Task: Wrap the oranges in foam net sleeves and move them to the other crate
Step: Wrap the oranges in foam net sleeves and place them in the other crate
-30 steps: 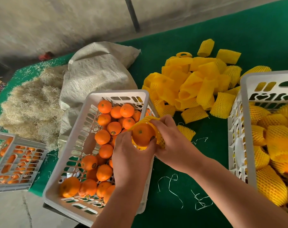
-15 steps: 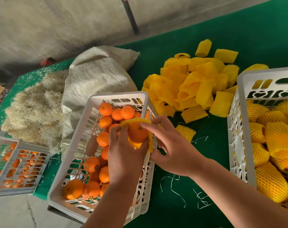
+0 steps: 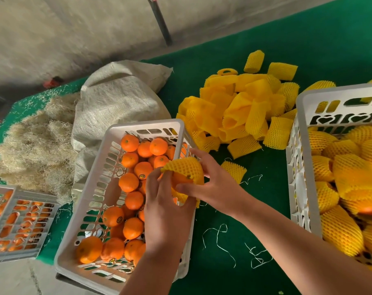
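Hands are meeting over the right rim of the left crate (image 3: pixel 100 182), both working on a single orange (image 3: pixel 179 180) that is partly covered by a yellow foam net sleeve (image 3: pixel 186 168). The left hand (image 3: pixel 166 211) is cupping the orange from below and from the near side, its fingers curling up around the fruit and the lower edge of the sleeve. The right hand (image 3: pixel 215 185) is coming in from the right, its thumb pressing on the bare part of the orange while its fingers are wrapping over the far side of the sleeve, pinching the netting against the fruit. Neither hand is spread flat; both are closing on the same wrapped orange.

Bare oranges (image 3: pixel 134 201) are lying loose in the left crate beneath the hands. Wrapped oranges (image 3: pixel 340 228) are filling the right crate (image 3: pixel 302 167), which is standing well apart on the green tabletop (image 3: pixel 234 279). A heap of spare sleeves (image 3: pixel 244 111) is lying between the two crates, farther back, with one flattened sleeve (image 3: pixel 234 170) lying just beside the right hand. A burlap sack (image 3: pixel 114 103) and a mound of straw (image 3: pixel 34 141) are sitting behind and to the left of the left crate, and a grey crate (image 3: pixel 17 222) is showing at the left edge.
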A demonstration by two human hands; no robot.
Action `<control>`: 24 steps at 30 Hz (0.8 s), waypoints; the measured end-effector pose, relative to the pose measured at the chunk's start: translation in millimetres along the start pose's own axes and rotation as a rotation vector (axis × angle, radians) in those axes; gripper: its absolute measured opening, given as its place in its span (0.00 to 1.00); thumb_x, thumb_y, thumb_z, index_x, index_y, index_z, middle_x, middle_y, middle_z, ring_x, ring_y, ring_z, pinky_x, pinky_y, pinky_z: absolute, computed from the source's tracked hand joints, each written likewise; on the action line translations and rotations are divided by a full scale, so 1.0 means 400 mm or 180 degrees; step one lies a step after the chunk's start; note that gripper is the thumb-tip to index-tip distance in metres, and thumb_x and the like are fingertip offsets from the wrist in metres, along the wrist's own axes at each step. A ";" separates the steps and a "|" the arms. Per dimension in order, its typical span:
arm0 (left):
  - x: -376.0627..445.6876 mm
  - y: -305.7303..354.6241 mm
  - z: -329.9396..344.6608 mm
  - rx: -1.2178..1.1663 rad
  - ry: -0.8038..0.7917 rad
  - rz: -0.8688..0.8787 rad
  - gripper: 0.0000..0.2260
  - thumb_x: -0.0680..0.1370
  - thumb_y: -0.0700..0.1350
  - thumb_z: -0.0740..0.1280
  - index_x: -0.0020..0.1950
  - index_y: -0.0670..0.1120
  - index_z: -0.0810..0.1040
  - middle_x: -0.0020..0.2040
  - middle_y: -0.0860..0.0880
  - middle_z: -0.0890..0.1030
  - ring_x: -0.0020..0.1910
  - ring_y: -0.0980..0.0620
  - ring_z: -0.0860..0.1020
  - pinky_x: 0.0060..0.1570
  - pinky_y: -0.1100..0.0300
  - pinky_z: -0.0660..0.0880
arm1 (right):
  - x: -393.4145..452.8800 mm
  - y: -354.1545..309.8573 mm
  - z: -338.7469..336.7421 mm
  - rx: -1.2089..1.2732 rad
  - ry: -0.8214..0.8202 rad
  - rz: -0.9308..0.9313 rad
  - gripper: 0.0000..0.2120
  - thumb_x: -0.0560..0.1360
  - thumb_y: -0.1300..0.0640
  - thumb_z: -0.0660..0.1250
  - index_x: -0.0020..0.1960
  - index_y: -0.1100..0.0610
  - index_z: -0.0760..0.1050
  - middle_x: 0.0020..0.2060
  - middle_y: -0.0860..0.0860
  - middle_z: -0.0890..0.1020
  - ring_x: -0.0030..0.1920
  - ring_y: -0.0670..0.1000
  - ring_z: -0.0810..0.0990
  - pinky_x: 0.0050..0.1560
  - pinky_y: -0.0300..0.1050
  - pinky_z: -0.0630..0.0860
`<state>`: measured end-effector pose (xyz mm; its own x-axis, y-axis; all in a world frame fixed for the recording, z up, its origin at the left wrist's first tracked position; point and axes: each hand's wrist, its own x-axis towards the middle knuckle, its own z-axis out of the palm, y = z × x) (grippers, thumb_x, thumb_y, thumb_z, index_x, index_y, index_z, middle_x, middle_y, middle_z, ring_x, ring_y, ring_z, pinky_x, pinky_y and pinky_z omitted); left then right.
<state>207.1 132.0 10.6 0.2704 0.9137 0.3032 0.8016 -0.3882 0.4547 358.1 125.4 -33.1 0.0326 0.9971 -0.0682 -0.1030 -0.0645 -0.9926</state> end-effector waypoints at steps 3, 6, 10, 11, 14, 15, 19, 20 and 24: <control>-0.015 0.007 0.011 -0.0046 0.0051 0.0004 0.26 0.71 0.45 0.78 0.66 0.42 0.77 0.70 0.48 0.71 0.57 0.55 0.74 0.43 0.57 0.81 | 0.000 0.009 0.001 -0.0220 0.0272 -0.0144 0.42 0.68 0.36 0.79 0.75 0.35 0.61 0.59 0.38 0.77 0.58 0.38 0.80 0.46 0.37 0.83; -0.024 0.019 0.014 -0.0378 0.0072 -0.0161 0.24 0.73 0.46 0.77 0.67 0.48 0.77 0.72 0.51 0.70 0.57 0.62 0.73 0.47 0.63 0.81 | 0.002 0.015 -0.007 -0.0720 0.0624 -0.0244 0.42 0.68 0.32 0.76 0.76 0.35 0.60 0.64 0.37 0.72 0.62 0.39 0.75 0.52 0.36 0.79; -0.035 0.022 -0.008 -0.1147 0.0080 -0.0164 0.17 0.75 0.41 0.72 0.61 0.58 0.81 0.75 0.58 0.70 0.67 0.57 0.76 0.48 0.66 0.81 | 0.007 0.015 -0.018 -0.0967 0.0707 -0.0365 0.44 0.67 0.27 0.73 0.76 0.36 0.58 0.65 0.35 0.68 0.63 0.34 0.70 0.48 0.30 0.74; -0.036 0.021 -0.020 -0.1317 0.0218 -0.0192 0.16 0.75 0.40 0.70 0.59 0.57 0.83 0.74 0.56 0.72 0.69 0.56 0.76 0.47 0.64 0.82 | 0.006 0.012 -0.020 -0.1038 0.0715 -0.0402 0.44 0.67 0.27 0.73 0.76 0.36 0.58 0.64 0.34 0.67 0.63 0.32 0.68 0.46 0.29 0.73; -0.013 0.006 -0.048 -0.2316 0.0437 -0.1068 0.08 0.78 0.47 0.69 0.56 0.51 0.82 0.64 0.52 0.81 0.63 0.47 0.80 0.46 0.52 0.84 | 0.002 0.003 -0.032 -0.1184 0.0598 -0.0562 0.45 0.66 0.27 0.73 0.76 0.35 0.56 0.63 0.34 0.65 0.64 0.31 0.67 0.43 0.27 0.72; 0.005 0.002 -0.057 -0.2700 0.0177 -0.1576 0.09 0.79 0.52 0.69 0.58 0.52 0.81 0.61 0.51 0.82 0.61 0.46 0.82 0.47 0.50 0.84 | 0.001 -0.001 -0.035 -0.1201 0.0519 -0.0627 0.45 0.66 0.29 0.74 0.76 0.36 0.56 0.63 0.35 0.65 0.64 0.33 0.67 0.45 0.29 0.72; 0.070 -0.001 -0.077 -0.3423 -0.1773 -0.2694 0.22 0.77 0.60 0.74 0.66 0.52 0.80 0.63 0.43 0.83 0.61 0.40 0.83 0.53 0.42 0.82 | -0.007 -0.007 -0.032 -0.1298 0.0144 -0.0880 0.50 0.67 0.39 0.81 0.79 0.38 0.54 0.70 0.37 0.63 0.67 0.37 0.67 0.52 0.34 0.74; 0.074 -0.001 -0.075 -0.3453 -0.1980 -0.2650 0.21 0.75 0.59 0.75 0.64 0.51 0.82 0.63 0.42 0.83 0.61 0.39 0.83 0.53 0.44 0.82 | -0.010 -0.007 -0.030 -0.1334 0.0069 -0.0915 0.52 0.67 0.41 0.82 0.80 0.37 0.53 0.71 0.38 0.62 0.68 0.37 0.67 0.51 0.33 0.75; 0.057 -0.002 -0.071 -0.3750 -0.1796 -0.2470 0.20 0.74 0.53 0.78 0.64 0.49 0.83 0.62 0.41 0.83 0.57 0.43 0.84 0.50 0.51 0.83 | -0.011 -0.013 -0.017 -0.1265 -0.0115 -0.0904 0.64 0.62 0.36 0.84 0.83 0.35 0.43 0.77 0.40 0.56 0.74 0.41 0.64 0.59 0.40 0.77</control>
<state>197.4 149.7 41.0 0.3763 0.7498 -0.5442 0.0408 0.5734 0.8182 365.4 120.9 -28.3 -0.0308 0.9778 0.2074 0.2927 0.2072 -0.9335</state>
